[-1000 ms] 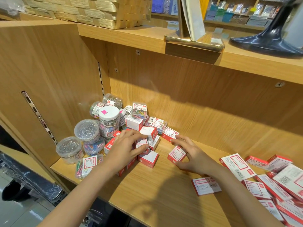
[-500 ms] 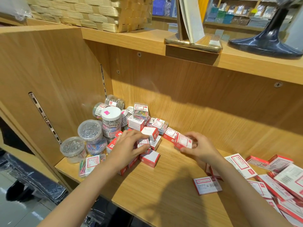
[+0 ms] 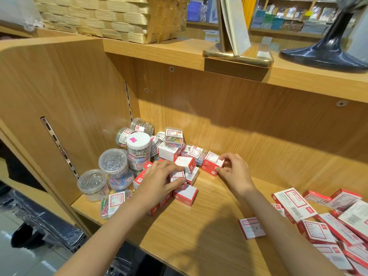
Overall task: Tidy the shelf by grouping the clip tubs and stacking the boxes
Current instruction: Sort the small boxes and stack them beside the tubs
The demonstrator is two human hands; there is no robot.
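Round clear clip tubs (image 3: 113, 162) crowd the shelf's left corner, one with a white lid (image 3: 138, 140). Small red-and-white boxes (image 3: 185, 195) lie jumbled beside them. My left hand (image 3: 159, 181) rests on that pile, its fingers curled round one small box (image 3: 177, 175). My right hand (image 3: 233, 171) pinches another small red-and-white box (image 3: 212, 159) and holds it on top of a box lying near the back wall. Flat clear cases of coloured clips (image 3: 114, 202) lie at the front left and behind the pile.
Larger red-and-white boxes (image 3: 294, 204) are scattered over the right of the wooden shelf (image 3: 199, 236), one small one (image 3: 251, 228) alone near the front. A woven basket (image 3: 111, 16), a brass stand (image 3: 237, 54) and a dark base (image 3: 326, 52) sit on the shelf above.
My right hand picked a small box up off the shelf, carried it back and left, and now holds it on another box. My left hand stayed on the pile.
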